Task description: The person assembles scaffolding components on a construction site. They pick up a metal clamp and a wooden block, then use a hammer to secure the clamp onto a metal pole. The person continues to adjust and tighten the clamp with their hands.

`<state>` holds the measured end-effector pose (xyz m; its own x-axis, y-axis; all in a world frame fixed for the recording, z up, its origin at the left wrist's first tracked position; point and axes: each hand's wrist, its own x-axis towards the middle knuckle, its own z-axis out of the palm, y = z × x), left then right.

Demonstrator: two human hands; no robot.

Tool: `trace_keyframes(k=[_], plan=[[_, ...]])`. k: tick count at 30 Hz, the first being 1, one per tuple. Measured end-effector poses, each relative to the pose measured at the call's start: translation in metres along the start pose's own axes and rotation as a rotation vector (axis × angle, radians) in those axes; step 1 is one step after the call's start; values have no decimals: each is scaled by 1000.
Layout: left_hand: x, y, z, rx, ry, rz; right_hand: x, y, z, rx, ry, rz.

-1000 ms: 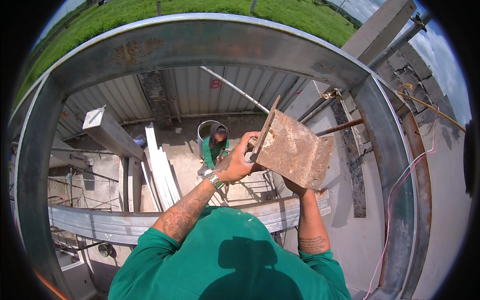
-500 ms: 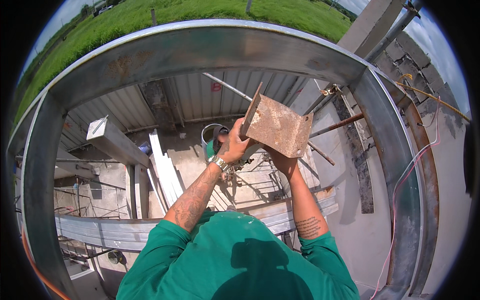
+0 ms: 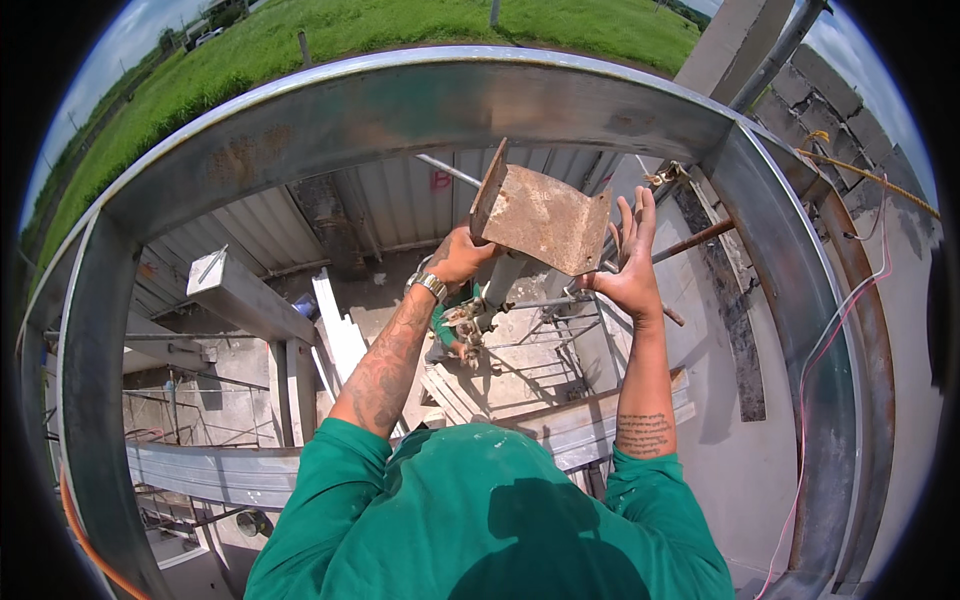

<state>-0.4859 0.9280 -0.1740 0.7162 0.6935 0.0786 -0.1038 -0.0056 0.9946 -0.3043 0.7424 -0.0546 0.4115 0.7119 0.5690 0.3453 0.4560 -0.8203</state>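
Up and to the right of the left hand (image 3: 460, 255), which is closed around its lower left corner, a rusty steel angle bracket (image 3: 548, 215) is held in the air at a tilt. Its narrow upright flange rises directly above the grip, and its broad plate stretches rightward to a bent lip with small holes. Beside that lip is the right hand (image 3: 632, 265), spread wide with the fingers pointing up and the thumb reaching in under the plate's lower right corner (whether it touches, I cannot tell). Just behind the grip, a metal wristwatch (image 3: 431, 285) circles the left wrist.

Ahead of both hands, a wide steel beam (image 3: 420, 110) curves across the view, and the flange's tip overlaps its lower edge. Below the grip are scaffold clamps (image 3: 465, 325) and, partly hidden by them and the forearm, a co-worker (image 3: 443, 328) in green. Left of the grip and lower down lie long white bars (image 3: 345, 330). Far down to the lower left is a round, bucket-like vessel (image 3: 253, 522); it is too small to tell its contents. Past the grip, under the beam, stands a corrugated metal fence (image 3: 400, 205), and farthest off spreads a green field (image 3: 400, 35).
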Motion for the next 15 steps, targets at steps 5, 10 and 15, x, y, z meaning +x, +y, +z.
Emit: trace_keyframes(k=[5,10,15], plan=[[-16,28,-11,18,-179,10,35,-40,-17,-964,-573,-682],[-35,25,-4,-43,-105,31,32,-30,-15,-917,-715,-886],[-101,25,69,243,462,155,10,-34,15,-945,-506,-807]])
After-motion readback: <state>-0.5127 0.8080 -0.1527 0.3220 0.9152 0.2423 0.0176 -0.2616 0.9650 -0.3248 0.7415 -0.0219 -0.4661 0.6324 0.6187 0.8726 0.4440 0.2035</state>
